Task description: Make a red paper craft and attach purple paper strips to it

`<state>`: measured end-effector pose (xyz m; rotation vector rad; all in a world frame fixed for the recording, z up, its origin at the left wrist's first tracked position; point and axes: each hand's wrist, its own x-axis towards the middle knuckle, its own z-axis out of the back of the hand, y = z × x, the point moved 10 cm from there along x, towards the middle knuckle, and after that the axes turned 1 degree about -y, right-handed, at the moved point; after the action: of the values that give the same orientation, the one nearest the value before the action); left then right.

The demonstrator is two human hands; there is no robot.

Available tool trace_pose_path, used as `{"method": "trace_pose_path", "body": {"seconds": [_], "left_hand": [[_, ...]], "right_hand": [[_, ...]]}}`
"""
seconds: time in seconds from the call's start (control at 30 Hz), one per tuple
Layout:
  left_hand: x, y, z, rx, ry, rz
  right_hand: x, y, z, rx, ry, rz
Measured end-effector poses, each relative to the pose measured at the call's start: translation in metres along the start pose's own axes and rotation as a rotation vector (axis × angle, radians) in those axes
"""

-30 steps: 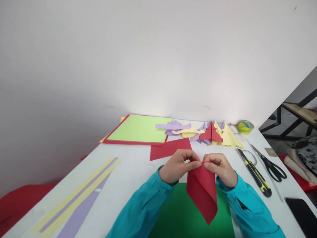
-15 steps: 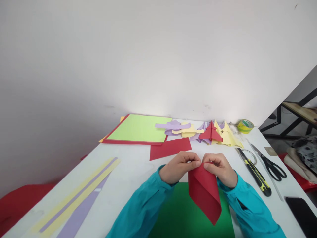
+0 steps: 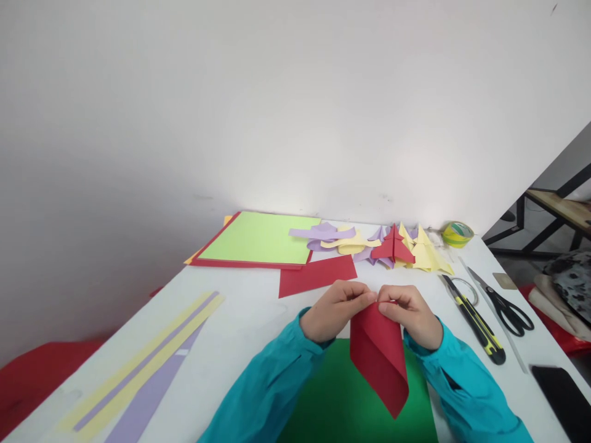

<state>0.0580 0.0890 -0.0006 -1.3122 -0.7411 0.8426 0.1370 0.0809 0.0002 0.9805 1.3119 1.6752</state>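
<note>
Both my hands pinch the top corner of a folded red paper sheet (image 3: 379, 360) held above a dark green sheet (image 3: 337, 400) on the white table (image 3: 249, 314). My left hand (image 3: 337, 311) grips it from the left with thumb and fingers closed. My right hand (image 3: 410, 314) grips it from the right, fingers curled. The red paper hangs down toward me, bent over on itself without a sharp crease. Teal sleeves cover both forearms.
A red paper piece (image 3: 316, 275) lies just beyond my hands. Further back are a light green sheet stack (image 3: 258, 240), purple and yellow scraps (image 3: 332, 237), folded paper shapes (image 3: 406, 249) and a tape roll (image 3: 457, 234). At right lie a utility knife (image 3: 475, 323), scissors (image 3: 503, 304) and a phone (image 3: 563, 400). Paper strips (image 3: 148, 363) lie left.
The hanging red paper swung slightly right and back again; my hands stayed pinched on its top corner almost in place.
</note>
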Motion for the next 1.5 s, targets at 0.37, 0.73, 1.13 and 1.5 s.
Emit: {"method": "trace_pose_path", "body": {"seconds": [0.37, 0.73, 1.13, 1.5], "left_hand": [[-0.001, -0.004, 0.005, -0.054, -0.038, -0.012], [-0.002, -0.001, 0.000, -0.027, 0.014, 0.021], [-0.003, -0.008, -0.001, -0.084, 0.073, -0.004], [-0.004, 0.003, -0.001, -0.165, 0.101, 0.069]], "right_hand": [[0.001, -0.012, 0.008, 0.255, -0.063, -0.064], [-0.002, -0.012, -0.003, 0.152, 0.020, -0.150], [0.000, -0.010, -0.002, 0.151, -0.003, -0.112], [0.002, -0.020, 0.002, 0.352, -0.033, -0.130]]}}
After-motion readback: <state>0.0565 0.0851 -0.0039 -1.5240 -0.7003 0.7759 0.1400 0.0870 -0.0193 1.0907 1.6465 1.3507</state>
